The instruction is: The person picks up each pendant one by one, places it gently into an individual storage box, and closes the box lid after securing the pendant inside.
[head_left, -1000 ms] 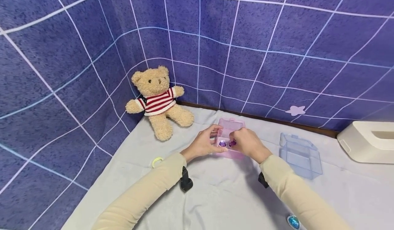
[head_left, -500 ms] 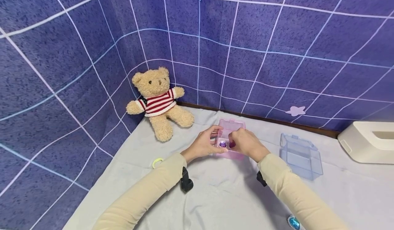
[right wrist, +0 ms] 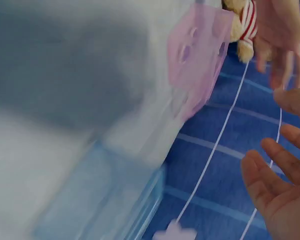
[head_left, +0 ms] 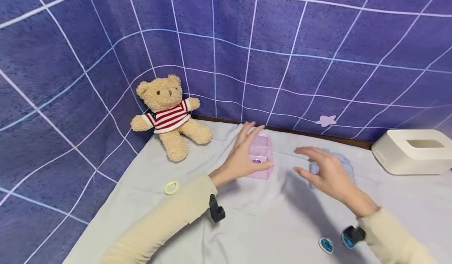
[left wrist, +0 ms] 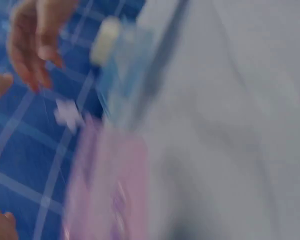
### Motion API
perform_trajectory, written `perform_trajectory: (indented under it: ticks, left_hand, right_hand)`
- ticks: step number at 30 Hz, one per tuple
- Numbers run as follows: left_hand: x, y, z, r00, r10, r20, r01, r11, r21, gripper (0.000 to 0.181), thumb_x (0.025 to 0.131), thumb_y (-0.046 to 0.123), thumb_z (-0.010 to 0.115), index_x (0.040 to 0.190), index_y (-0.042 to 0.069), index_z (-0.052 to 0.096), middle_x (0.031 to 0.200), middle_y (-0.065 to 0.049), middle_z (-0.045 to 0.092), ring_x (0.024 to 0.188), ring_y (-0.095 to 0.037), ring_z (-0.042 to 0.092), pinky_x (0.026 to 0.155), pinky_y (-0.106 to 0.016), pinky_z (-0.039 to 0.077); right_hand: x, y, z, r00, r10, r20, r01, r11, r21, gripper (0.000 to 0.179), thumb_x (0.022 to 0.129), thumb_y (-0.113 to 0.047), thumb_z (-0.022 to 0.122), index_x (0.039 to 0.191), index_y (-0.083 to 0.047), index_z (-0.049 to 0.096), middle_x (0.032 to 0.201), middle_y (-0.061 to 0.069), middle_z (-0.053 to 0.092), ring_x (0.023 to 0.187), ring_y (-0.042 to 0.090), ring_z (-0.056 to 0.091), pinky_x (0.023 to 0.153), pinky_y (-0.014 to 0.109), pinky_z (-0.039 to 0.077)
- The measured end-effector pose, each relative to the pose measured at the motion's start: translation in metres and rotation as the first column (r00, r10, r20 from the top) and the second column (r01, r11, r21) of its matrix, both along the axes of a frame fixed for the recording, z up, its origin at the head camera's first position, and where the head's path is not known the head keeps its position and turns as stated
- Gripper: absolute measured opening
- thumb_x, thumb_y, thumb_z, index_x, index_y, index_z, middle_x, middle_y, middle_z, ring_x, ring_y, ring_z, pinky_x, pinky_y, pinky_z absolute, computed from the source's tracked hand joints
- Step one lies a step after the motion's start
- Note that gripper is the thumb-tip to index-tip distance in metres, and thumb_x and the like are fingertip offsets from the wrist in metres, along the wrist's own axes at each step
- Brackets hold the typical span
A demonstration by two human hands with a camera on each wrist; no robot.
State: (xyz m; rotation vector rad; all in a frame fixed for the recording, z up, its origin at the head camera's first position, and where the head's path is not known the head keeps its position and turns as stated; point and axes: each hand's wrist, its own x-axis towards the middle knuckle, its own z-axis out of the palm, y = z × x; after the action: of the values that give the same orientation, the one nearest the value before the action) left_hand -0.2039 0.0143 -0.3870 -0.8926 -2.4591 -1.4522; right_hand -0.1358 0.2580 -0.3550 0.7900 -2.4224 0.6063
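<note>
A pink see-through box (head_left: 260, 173) stands with its lid raised, and a purple gem (head_left: 257, 161) shows in one compartment. Over the box's left side my left hand (head_left: 240, 158) spreads its fingers, thumb stretched across the front, partly hiding it. My right hand (head_left: 330, 173) is apart from the pink box, fingers spread and nothing in them. Behind that hand, partly covered by it, is a blue see-through box (head_left: 347, 170). The right wrist view shows purple gems (right wrist: 185, 51) inside the pink box and the palm of my right hand (right wrist: 285, 195) bare.
Two teal gems with pale rims, one (head_left: 326, 244) in plain sight and one (head_left: 347, 241) partly behind the wrist camera, lie at the front right. A yellow-green ring (head_left: 171, 187) lies left, below a teddy bear (head_left: 169, 115). A cream tissue box (head_left: 411, 154) stands at right.
My right hand has come out of the pink box and moved right, its fingers opening. My left hand has let go of the box's side and spread. The head view has turned slightly right.
</note>
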Motion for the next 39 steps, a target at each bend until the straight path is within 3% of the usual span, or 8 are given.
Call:
perform_trajectory:
  ticks: [3,6,8,12,15,24,31,39]
  left_hand:
    - [0.014,0.035,0.015,0.987,-0.157,0.039,0.146,0.97,0.195,0.079,0.078,0.02,0.081,0.145,0.016,0.04,0.153,-0.001,0.038,0.141,-0.02,0.037,0.111,-0.038,0.04]
    - [0.024,0.07,0.019,0.937,-0.311,0.159,0.243,0.907,0.343,0.068,0.083,0.011,0.076,0.143,0.015,0.042,0.148,-0.002,0.046,0.136,-0.013,0.044,0.104,-0.026,0.046]
    - [0.027,0.092,0.016,0.908,-0.348,0.232,0.262,0.906,0.331,0.071,0.083,0.013,0.076,0.144,0.018,0.041,0.148,-0.001,0.045,0.136,-0.01,0.043,0.104,-0.025,0.046]
    - [0.025,0.119,-0.004,0.915,-0.266,0.303,0.245,0.964,0.105,0.086,0.078,0.023,0.082,0.149,0.029,0.033,0.15,-0.003,0.041,0.134,-0.013,0.043,0.109,-0.029,0.04]
    - [0.018,0.131,-0.023,0.929,-0.199,0.313,0.217,0.976,-0.026,0.094,0.075,0.026,0.084,0.15,0.033,0.028,0.151,-0.006,0.038,0.135,-0.019,0.043,0.111,-0.035,0.037]
    - [0.006,0.167,-0.05,0.907,-0.18,0.381,0.214,0.976,-0.048,0.101,0.067,0.027,0.09,0.149,0.029,0.032,0.143,-0.005,0.048,0.127,-0.017,0.05,0.108,-0.031,0.04]
    - [0.006,0.17,-0.057,0.95,-0.076,0.302,0.114,0.987,-0.111,0.091,0.062,0.036,0.092,0.14,0.029,0.046,0.13,0.002,0.06,0.109,-0.01,0.057,0.091,-0.02,0.047]
    - [0.005,0.169,-0.061,0.97,-0.064,0.235,0.1,0.984,-0.145,0.09,0.061,0.04,0.091,0.138,0.03,0.047,0.126,0.004,0.061,0.105,-0.011,0.056,0.086,-0.023,0.047]
  right_hand:
    - [0.029,0.026,0.0,0.999,-0.04,0.018,0.04,0.999,0.001,0.056,0.063,-0.011,0.088,0.116,-0.008,0.067,0.112,0.005,0.071,0.094,0.013,0.066,0.076,0.016,0.054]
    - [0.056,0.045,-0.007,0.997,-0.039,0.072,0.038,0.999,0.015,0.069,0.058,-0.017,0.092,0.121,-0.011,0.066,0.117,0.003,0.069,0.099,0.007,0.065,0.085,0.006,0.047]
    - [0.072,0.055,-0.016,0.993,-0.038,0.11,0.034,0.999,0.041,0.076,0.055,-0.024,0.094,0.124,-0.014,0.064,0.121,0.0,0.068,0.104,0.001,0.062,0.089,0.004,0.044]
    - [0.098,0.061,-0.039,0.982,-0.005,0.187,-0.008,0.997,0.072,0.079,0.055,-0.03,0.093,0.127,-0.016,0.062,0.125,-0.001,0.065,0.12,-0.004,0.053,0.101,0.002,0.033]
    - [0.111,0.059,-0.056,0.975,0.014,0.222,-0.034,0.996,0.087,0.076,0.059,-0.035,0.091,0.127,-0.018,0.062,0.128,0.002,0.064,0.128,-0.006,0.045,0.105,-0.001,0.021]
    - [0.128,0.066,-0.079,0.982,0.024,0.19,-0.058,0.982,0.179,0.047,0.071,-0.034,0.084,0.115,-0.027,0.068,0.12,-0.002,0.068,0.111,0.015,0.062,0.103,0.0,0.025]
    - [0.124,0.066,-0.084,0.994,0.067,0.087,-0.084,0.975,0.207,0.037,0.07,-0.026,0.085,0.104,-0.022,0.072,0.109,-0.005,0.069,0.098,0.016,0.064,0.098,0.004,0.034]
    - [0.125,0.064,-0.084,0.996,0.032,0.084,-0.046,0.985,0.168,0.039,0.067,-0.023,0.087,0.103,-0.022,0.073,0.107,-0.006,0.069,0.096,0.015,0.065,0.097,0.003,0.036]
